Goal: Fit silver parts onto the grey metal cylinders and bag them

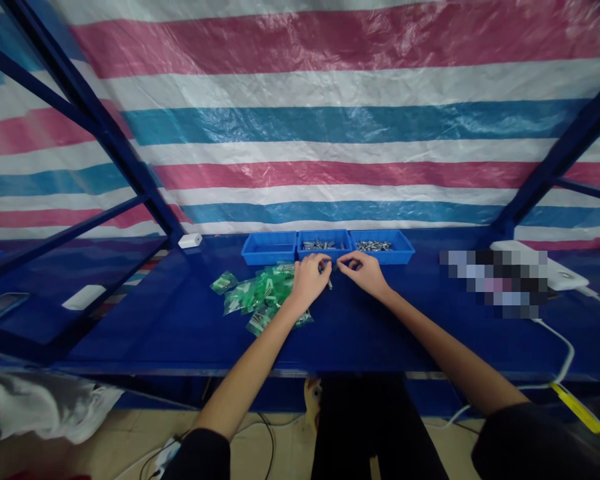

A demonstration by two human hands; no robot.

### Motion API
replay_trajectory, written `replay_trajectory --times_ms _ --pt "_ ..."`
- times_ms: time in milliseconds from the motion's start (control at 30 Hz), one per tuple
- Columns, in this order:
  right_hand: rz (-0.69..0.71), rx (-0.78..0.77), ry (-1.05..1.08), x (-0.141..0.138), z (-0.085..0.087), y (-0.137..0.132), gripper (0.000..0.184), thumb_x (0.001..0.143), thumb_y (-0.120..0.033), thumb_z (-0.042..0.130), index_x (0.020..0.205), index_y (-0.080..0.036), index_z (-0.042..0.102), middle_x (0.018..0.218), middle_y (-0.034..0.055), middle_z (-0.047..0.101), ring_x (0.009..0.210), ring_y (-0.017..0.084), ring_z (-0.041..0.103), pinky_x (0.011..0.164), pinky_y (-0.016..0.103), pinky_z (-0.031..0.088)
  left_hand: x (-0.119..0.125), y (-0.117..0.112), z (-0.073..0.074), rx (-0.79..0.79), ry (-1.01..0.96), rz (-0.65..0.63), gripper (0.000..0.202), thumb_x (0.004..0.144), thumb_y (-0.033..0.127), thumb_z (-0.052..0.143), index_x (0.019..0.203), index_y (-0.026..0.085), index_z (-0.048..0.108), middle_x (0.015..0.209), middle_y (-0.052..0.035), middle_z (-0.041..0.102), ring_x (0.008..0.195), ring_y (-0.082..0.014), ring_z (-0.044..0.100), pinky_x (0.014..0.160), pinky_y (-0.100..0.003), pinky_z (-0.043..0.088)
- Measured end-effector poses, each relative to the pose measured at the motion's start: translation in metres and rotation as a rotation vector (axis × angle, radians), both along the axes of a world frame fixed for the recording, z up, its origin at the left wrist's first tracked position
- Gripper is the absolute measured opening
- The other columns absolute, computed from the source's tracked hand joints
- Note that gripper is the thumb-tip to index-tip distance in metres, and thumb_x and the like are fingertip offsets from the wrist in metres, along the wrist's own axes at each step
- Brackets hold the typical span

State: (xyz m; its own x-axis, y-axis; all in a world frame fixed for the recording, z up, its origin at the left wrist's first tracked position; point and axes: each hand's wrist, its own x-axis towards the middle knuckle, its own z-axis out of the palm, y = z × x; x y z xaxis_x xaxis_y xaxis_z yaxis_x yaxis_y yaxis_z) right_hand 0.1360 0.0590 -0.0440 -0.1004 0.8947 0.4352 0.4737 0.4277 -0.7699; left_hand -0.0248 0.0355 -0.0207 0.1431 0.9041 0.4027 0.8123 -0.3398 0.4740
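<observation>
My left hand (pixel 310 279) is curled at the right edge of a pile of small green-printed clear bags (pixel 267 290). A small metal piece (pixel 330 285) shows just below its closed fingertips, too small to name. Close beside it, my right hand (pixel 367 272) has thumb and forefinger bent together in a pinch; whatever is between them is too small to make out. Both hands are just in front of the middle blue bin (pixel 325 235) and the right blue bin (pixel 403 255), which hold many small metal parts (pixel 375 246).
A third blue bin (pixel 270 257) stands at the left of the row. White boxy devices (pixel 190 241) lie at the left, near a phone (pixel 5 307). On the right are a white device (pixel 563 272) with a cable and a blurred-out item (pixel 495 283). Striped sheeting (pixel 330 127) hangs behind.
</observation>
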Motion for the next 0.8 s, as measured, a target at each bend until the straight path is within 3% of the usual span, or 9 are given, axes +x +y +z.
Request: replay_trajectory --times_ms 200,433,633,800 --pt "0.115 -0.202 0.365 -0.0014 0.0030 0.0031 0.033 0.065 -0.047 0.065 0.081 -0.019 0.069 0.078 0.0060 0.069 0.065 0.018 0.060 0.061 0.031 0.047 0.0050 -0.0039 0.0033 0.034 -0.006 -0.072 0.018 0.080 0.035 0.055 0.083 0.023 0.067 0.083 -0.0014 0.065 0.083 -0.0183 0.057 0.079 -0.033 0.037" --pt "0.131 -0.296 0.424 0.0017 0.0043 0.0043 0.034 0.067 -0.042 0.062 0.093 -0.020 0.067 0.068 0.0022 0.065 0.059 0.013 0.055 0.053 0.025 0.042 0.0029 -0.0004 0.0036 0.063 -0.173 -0.099 0.016 0.078 0.034 0.058 0.077 0.021 0.066 0.079 -0.0014 0.064 0.074 -0.0144 0.057 0.073 -0.029 0.043" --pt "0.213 -0.376 0.403 0.0005 0.0062 -0.0003 0.038 0.068 -0.042 0.064 0.101 -0.022 0.066 0.083 0.0043 0.068 0.072 0.015 0.059 0.056 0.024 0.044 0.0020 0.0032 0.0021 0.064 -0.392 -0.110 0.014 0.078 0.028 0.055 0.083 0.017 0.063 0.078 -0.0020 0.062 0.066 -0.0108 0.054 0.065 -0.023 0.045" --pt "0.279 -0.350 0.355 -0.0022 0.0017 -0.0008 0.041 0.066 -0.043 0.068 0.101 -0.022 0.066 0.090 0.0055 0.069 0.078 0.018 0.061 0.056 0.025 0.045 0.0012 0.0044 0.0023 0.049 -0.415 -0.104 0.015 0.080 0.029 0.054 0.085 0.017 0.062 0.080 -0.0020 0.062 0.067 -0.0109 0.055 0.065 -0.023 0.045"
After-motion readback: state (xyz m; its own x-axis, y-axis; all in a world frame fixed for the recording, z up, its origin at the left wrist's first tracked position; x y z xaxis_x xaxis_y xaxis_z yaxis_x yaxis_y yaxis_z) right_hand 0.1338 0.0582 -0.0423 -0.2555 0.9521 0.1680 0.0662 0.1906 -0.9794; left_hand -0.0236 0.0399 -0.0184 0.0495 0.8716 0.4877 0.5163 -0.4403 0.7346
